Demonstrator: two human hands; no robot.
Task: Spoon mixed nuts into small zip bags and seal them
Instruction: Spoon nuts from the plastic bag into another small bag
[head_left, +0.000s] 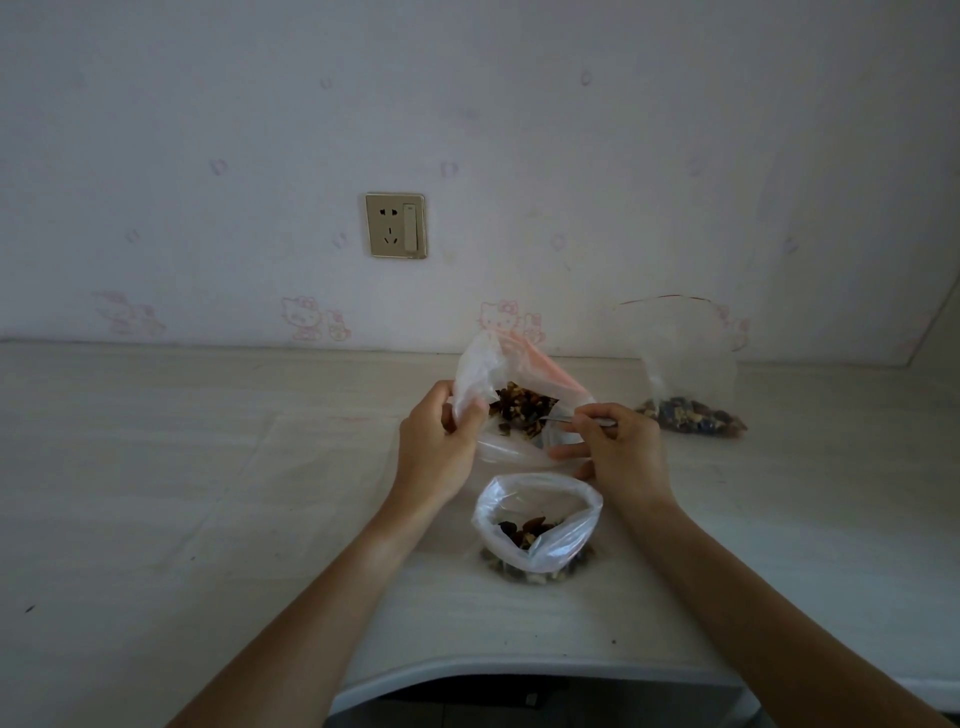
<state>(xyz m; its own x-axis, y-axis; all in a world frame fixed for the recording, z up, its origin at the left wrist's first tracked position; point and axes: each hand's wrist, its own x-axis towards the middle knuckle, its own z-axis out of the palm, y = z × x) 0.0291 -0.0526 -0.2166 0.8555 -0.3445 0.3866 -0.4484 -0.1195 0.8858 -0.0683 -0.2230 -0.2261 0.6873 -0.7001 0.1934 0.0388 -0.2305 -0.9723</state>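
**nutbagger:** Closest to us is the small zip bag (537, 525), standing open on the table (208, 493) just below our right wrist, with some mixed nuts already sitting in the bottom.

**ziplocfan:** And the hands?

**nutbagger:** Our left hand (439, 447) has its fingers curled round the left rim of the big bag (511, 400), pinching the plastic so the mouth stays wide. Our right hand (615, 449) is pinching the spoon (566, 418) handle between thumb and fingertips, with the bowl end poking left of those fingers into the nuts (522, 408) heaped inside that big bag.

**ziplocfan:** Anything in the spoon?

**nutbagger:** Can't tell, the tip is buried in the pile.

**ziplocfan:** What's that off to the side?

**nutbagger:** Another clear bag (685, 384) with nuts at its bottom, out past our right fingers, by the wall. A wall socket (396, 226) sits up above our left fingers.
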